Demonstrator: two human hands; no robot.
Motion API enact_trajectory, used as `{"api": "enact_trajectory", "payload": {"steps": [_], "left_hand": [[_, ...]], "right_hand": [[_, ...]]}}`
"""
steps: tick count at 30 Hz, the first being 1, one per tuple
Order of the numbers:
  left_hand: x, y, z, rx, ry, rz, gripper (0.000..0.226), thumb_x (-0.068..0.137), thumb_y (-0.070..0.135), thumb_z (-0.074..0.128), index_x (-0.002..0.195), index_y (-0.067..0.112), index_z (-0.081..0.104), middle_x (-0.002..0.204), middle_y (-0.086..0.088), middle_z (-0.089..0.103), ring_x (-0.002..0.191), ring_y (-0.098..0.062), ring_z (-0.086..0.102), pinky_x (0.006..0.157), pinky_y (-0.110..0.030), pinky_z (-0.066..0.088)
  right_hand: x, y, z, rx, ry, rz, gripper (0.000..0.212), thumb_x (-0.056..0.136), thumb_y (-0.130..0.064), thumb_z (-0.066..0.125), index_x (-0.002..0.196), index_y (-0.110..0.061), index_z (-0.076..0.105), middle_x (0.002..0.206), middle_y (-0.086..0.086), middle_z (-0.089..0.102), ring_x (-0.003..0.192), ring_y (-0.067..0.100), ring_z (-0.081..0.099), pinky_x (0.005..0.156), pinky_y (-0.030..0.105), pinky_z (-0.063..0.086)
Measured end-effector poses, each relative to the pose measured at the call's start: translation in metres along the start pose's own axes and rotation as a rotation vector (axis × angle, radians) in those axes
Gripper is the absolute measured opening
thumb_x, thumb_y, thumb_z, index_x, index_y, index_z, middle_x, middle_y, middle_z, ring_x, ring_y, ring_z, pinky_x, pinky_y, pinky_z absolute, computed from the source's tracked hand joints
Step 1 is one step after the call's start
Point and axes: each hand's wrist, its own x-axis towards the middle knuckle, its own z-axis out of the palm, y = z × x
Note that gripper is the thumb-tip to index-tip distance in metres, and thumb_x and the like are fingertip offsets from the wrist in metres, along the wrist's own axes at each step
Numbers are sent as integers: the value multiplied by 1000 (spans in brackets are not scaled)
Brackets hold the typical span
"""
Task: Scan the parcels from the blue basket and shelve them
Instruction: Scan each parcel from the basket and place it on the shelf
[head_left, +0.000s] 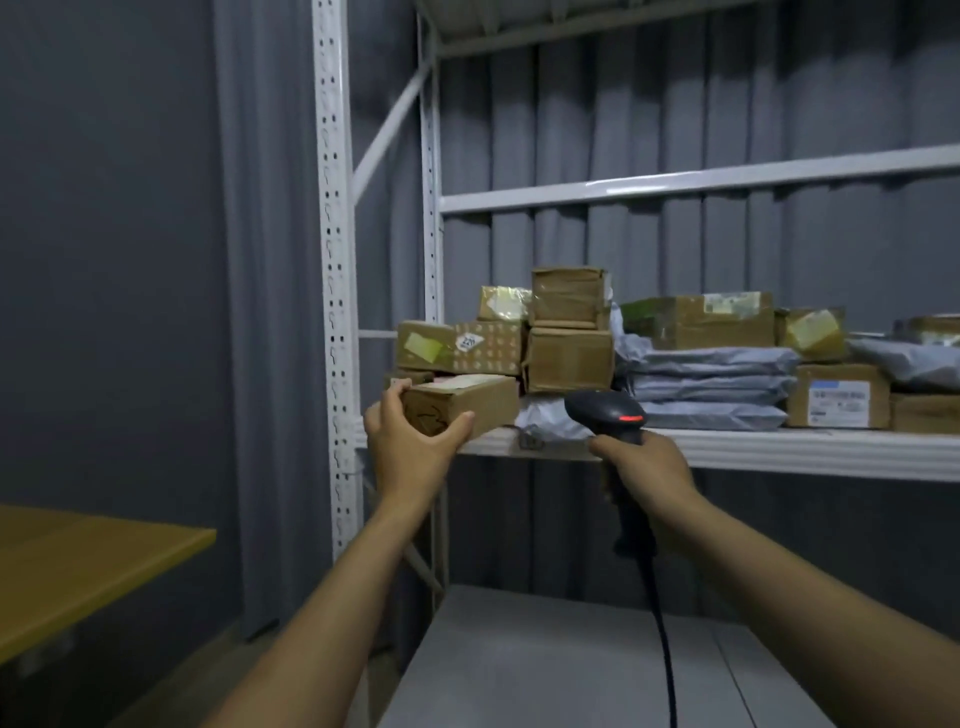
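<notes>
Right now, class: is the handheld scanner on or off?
On, it seems: a red light glows on the head of the scanner, whose handle the right hand grips.

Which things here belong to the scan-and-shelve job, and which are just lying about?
Job: left hand holding small box; right hand holding scanner; shelf with parcels.
Lying about: yellow table; grey curtain.

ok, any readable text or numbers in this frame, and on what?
"229", roughly: white tag on the patterned box.
Blue-white label on a carton far right: blurred.
Yellow stickers: blurred.
Dark mark on the small box in the left hand: illegible.
</notes>
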Motion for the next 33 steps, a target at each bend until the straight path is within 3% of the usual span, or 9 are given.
{"api": "enact_trajectory", "payload": {"steps": [5, 9, 13, 20, 23, 27, 30, 33], "left_hand": [[71, -16, 9, 58, 180, 78, 81, 71, 42, 80, 138, 23, 39, 136, -5, 37, 117, -20, 48, 87, -25, 41], [117, -30, 28, 134, 227, 104, 87, 71, 44, 78, 142, 19, 32, 140, -8, 37, 123, -25, 44, 89, -29, 40], [136, -46, 42, 132, 278, 113, 86, 71, 40, 78, 140, 14, 34, 137, -9, 41, 122, -25, 44, 86, -25, 34], [146, -67, 41, 156, 299, 177, 81, 68, 41, 78, 134, 17, 38, 132, -6, 45, 116, -21, 47, 80, -28, 44], [146, -74, 39, 191, 315, 224, 82, 68, 43, 79, 134, 15, 39, 133, -7, 44, 118, -22, 46, 83, -28, 46], [149, -74, 46, 257, 182, 256, 83, 69, 44, 80, 134, 14, 39, 135, -6, 43, 119, -22, 45, 92, -30, 45], [150, -69, 55, 260, 177, 224, 81, 70, 44, 80, 134, 15, 39, 136, -6, 42, 122, -24, 45, 97, -36, 46], [148, -61, 57, 236, 282, 251, 83, 70, 46, 77, 135, 12, 39, 135, -9, 45, 120, -26, 46, 94, -37, 46]], "right_hand": [[44, -23, 37, 43, 4, -57, 15, 75, -20, 72, 71, -7, 65, 61, 13, 63, 53, 27, 59, 58, 36, 47], [76, -32, 61, 48, -21, -62, 15, 71, -22, 72, 68, -8, 66, 56, 11, 62, 50, 27, 58, 57, 37, 46], [93, -31, 75, 21, -25, -68, 28, 76, -16, 70, 50, -8, 65, 50, 9, 63, 50, 26, 56, 56, 36, 43], [95, -26, 85, -89, -38, -116, 36, 78, -13, 66, 42, -14, 64, 44, 2, 61, 51, 24, 58, 57, 31, 44], [93, -27, 91, -78, -43, -116, 29, 79, -12, 67, 51, -12, 64, 42, 0, 59, 46, 20, 56, 51, 26, 44], [88, -34, 93, -50, -77, -112, 15, 82, -11, 66, 69, -3, 65, 40, -1, 57, 37, 16, 51, 35, 16, 37], [87, -38, 91, -74, -86, -116, 17, 83, -12, 65, 68, -4, 64, 40, 0, 58, 39, 17, 52, 38, 19, 39], [89, -41, 87, -69, -86, -126, 18, 83, -13, 64, 66, -5, 64, 42, 0, 60, 43, 18, 55, 47, 24, 44]]}}
